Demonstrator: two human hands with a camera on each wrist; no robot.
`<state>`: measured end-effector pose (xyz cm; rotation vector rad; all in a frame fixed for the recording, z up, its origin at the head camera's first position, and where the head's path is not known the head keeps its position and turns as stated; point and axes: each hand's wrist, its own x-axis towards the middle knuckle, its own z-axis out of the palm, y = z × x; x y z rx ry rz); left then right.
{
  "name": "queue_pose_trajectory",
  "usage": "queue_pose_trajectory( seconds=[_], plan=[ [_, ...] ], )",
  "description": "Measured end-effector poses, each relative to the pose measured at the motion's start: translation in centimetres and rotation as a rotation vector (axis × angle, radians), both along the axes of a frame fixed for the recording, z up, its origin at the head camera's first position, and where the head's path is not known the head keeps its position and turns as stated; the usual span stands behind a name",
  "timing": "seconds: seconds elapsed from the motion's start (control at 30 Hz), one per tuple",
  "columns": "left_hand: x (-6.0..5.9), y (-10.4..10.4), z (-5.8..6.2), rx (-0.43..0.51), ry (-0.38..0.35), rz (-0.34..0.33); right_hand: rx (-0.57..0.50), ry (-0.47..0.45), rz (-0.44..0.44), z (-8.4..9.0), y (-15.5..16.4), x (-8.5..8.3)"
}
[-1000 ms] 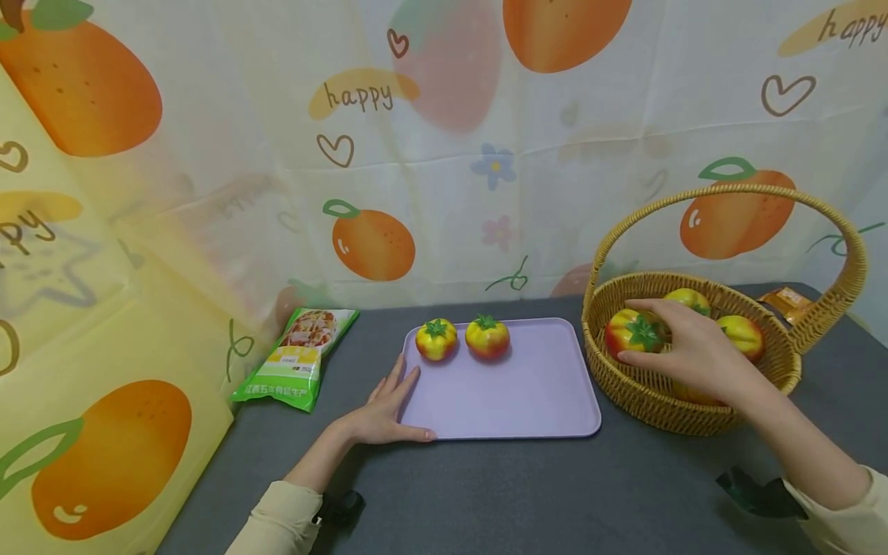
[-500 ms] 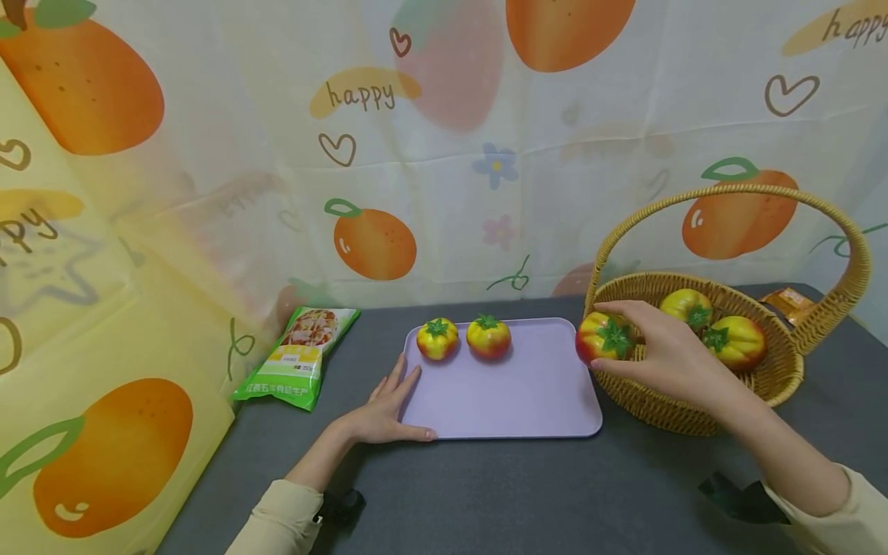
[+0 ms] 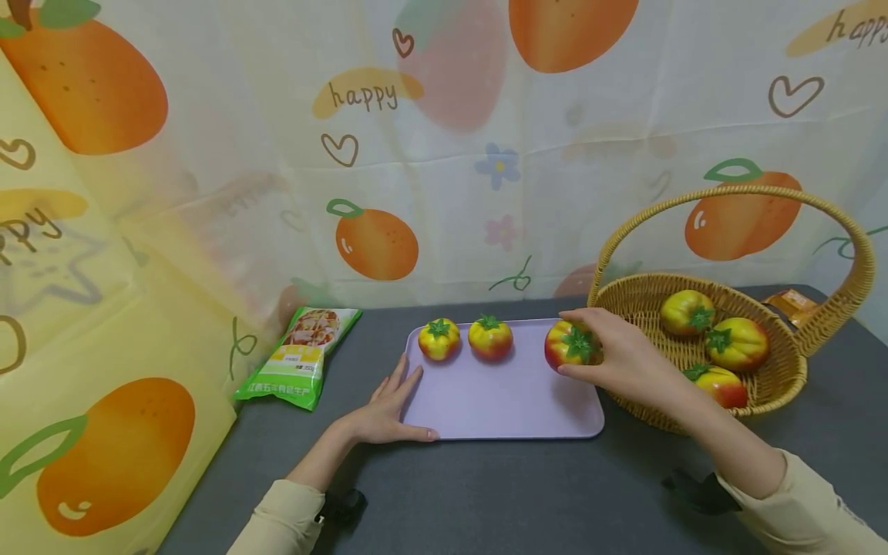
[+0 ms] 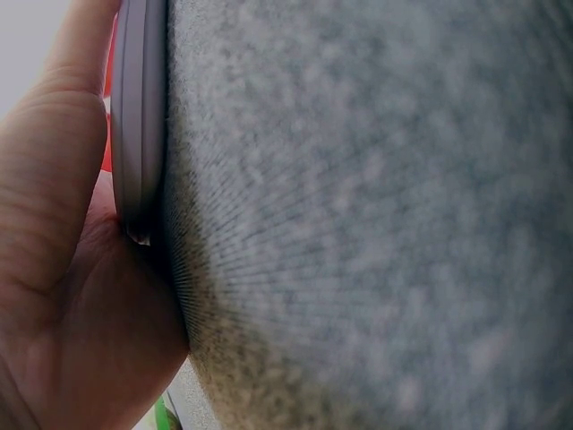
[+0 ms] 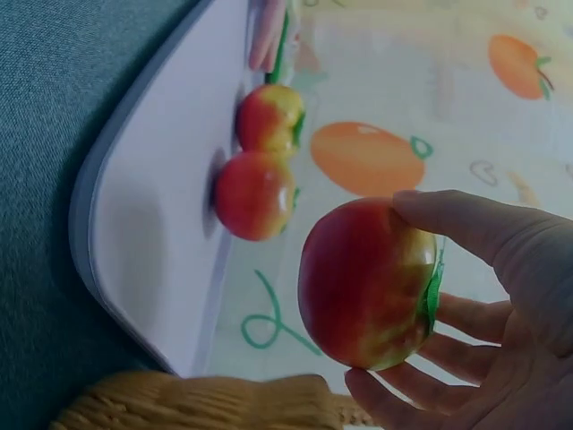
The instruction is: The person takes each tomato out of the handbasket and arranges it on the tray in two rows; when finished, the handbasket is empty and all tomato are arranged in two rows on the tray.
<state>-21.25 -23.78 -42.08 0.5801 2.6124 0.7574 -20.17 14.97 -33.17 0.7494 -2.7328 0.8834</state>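
My right hand (image 3: pixel 627 358) pinches a red-and-yellow tomato (image 3: pixel 567 344) with a green leafy top between thumb and fingers. In the right wrist view this tomato (image 5: pixel 363 282) hangs above the tray, apart from its surface. Two similar tomatoes, one at left (image 3: pixel 438 340) and one beside it (image 3: pixel 490 338), sit along the back of the pale purple tray (image 3: pixel 499 401). Against the tray's front left corner rests my left hand (image 3: pixel 378 412), fingers spread along the left side and thumb at the front edge. The left wrist view shows the tray's rim (image 4: pixel 141 116) against that hand.
A wicker basket (image 3: pixel 638 289) with a tall arched handle stands right of the tray, several tomatoes inside. Behind it lies an orange packet (image 3: pixel 791 303). A green-and-white food bag (image 3: pixel 301 354) lies at left. A printed curtain (image 3: pixel 444 193) hangs behind the dark table (image 3: pixel 499 493).
My right hand has carried the tomato leftward out of the basket to over the tray's right side. More of the basket's tomatoes now show. The left hand has stayed at the tray.
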Motion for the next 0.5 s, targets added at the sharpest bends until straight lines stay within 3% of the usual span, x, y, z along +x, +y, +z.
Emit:
queue_pose_trajectory(
  seconds=[0.5],
  plan=[
    [-0.1,0.0,0.0,-0.01,-0.011,0.011,0.054,-0.036,-0.012,-1.9,-3.1,-3.1]
  ],
)
